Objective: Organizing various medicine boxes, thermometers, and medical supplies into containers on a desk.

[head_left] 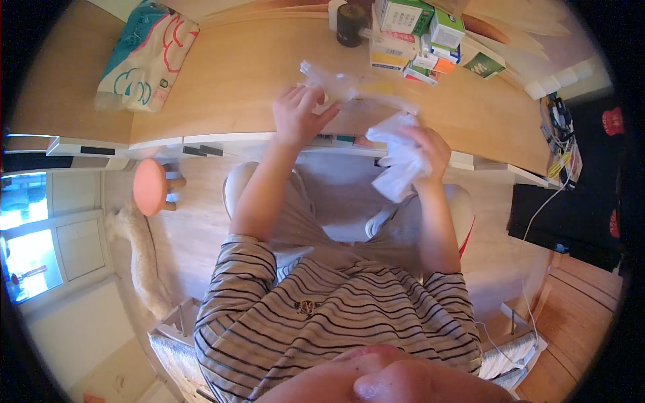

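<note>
My right hand (433, 154) is closed on a crumpled white tissue (398, 164), which hangs over the near edge of the wooden desk (235, 80). My left hand (300, 115) is raised over the same edge, thumb and forefinger apart. Close by its fingertips, a crinkled clear plastic bag (336, 84) stretches across the desktop toward the tissue. Whether the left fingers touch the plastic is hard to tell, since both hands are slightly blurred.
A soft patterned package (151, 57) lies at the desk's far left. Medicine boxes (403, 33) and a dark jar (353, 25) stand at the back. Cables (561, 154) crowd the right end. A pink stool (150, 187) and a light-furred animal (144, 258) are on the floor at left.
</note>
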Demonstrator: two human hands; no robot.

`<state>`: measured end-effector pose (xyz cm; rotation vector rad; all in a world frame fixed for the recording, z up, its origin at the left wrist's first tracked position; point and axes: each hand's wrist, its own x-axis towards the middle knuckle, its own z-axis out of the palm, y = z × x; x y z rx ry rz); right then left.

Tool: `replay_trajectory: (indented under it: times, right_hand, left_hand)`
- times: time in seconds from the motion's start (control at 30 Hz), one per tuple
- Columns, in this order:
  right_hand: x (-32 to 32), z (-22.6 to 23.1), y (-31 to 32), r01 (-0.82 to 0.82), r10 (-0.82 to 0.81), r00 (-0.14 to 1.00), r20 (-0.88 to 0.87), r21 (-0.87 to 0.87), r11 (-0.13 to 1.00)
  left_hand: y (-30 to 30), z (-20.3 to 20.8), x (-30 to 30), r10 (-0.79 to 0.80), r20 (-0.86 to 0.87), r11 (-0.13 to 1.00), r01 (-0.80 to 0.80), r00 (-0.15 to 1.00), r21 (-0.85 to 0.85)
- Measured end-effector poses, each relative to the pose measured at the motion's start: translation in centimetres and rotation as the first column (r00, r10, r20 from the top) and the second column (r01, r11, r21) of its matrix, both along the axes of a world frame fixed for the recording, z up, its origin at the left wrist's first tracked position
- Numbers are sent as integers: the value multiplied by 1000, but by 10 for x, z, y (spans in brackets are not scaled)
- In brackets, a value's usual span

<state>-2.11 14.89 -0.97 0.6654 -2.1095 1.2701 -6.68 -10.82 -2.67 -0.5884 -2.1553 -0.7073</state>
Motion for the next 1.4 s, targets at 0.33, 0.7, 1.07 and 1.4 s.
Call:
replay_trajectory:
  times: [0.33, 0.7, 1.07, 1.4]
  right_hand:
    - [-31, 68, -37, -13, -60, 995, 81, 694, 720]
    - [-54, 5, -28, -5, 20, 1000, -24, 489, 872]
    - [-60, 7, -22, -61, 110, 989, -96, 411, 910]
    - [-59, 7, -8, -43, 61, 997, -37, 377, 925]
  left_hand:
    - [11, 8, 6, 41, -263, 999, -43, 964, -2]
    - [22, 10, -8, -203, -62, 968, 191, 977, -166]
    - [10, 0, -4, -212, -105, 970, 196, 972, -142]
    - [-6, 20, -6, -147, -159, 977, 117, 976, -180]
